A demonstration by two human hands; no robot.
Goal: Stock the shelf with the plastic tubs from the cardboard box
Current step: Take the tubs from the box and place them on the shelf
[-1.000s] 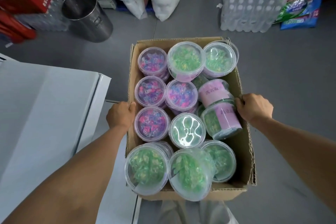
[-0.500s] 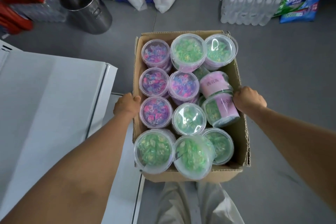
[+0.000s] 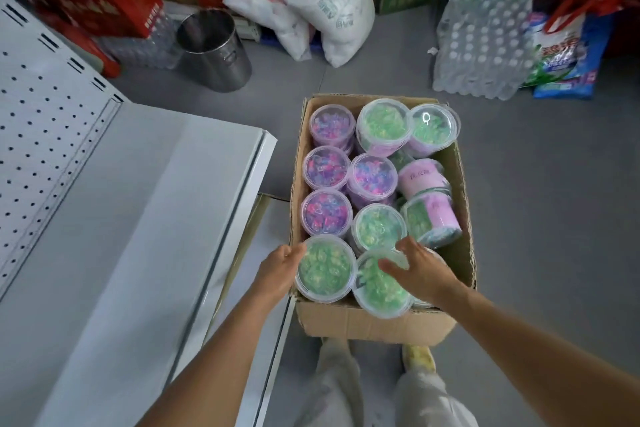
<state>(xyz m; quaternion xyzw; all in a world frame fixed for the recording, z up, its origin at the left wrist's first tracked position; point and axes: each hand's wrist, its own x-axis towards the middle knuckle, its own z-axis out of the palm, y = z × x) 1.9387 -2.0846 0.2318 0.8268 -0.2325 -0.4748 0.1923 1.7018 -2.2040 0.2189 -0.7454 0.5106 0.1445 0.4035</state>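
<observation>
Left hand (image 3: 280, 269) touching near-corner tub (image 3: 326, 268), shelf (image 3: 138, 218) beside

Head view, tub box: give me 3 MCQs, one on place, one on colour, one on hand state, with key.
1. Where does the white shelf lie relative to the cardboard box?
A. On the person's left
B. On the person's right
C. Beyond the box's far end

2. What colour are the contents of the tub that the left hand touches?
A. Purple
B. Green
C. Red

3. What is the right hand doing?
A. Gripping the box's edge
B. Lifting a tub clear of the box
C. Spread open over the near green tub

Key: 1 A, the shelf fills the left side beside the box. 2 B, green shows through the clear lid. 3 C, its fingers are splayed above that lid, nothing lifted.
</observation>
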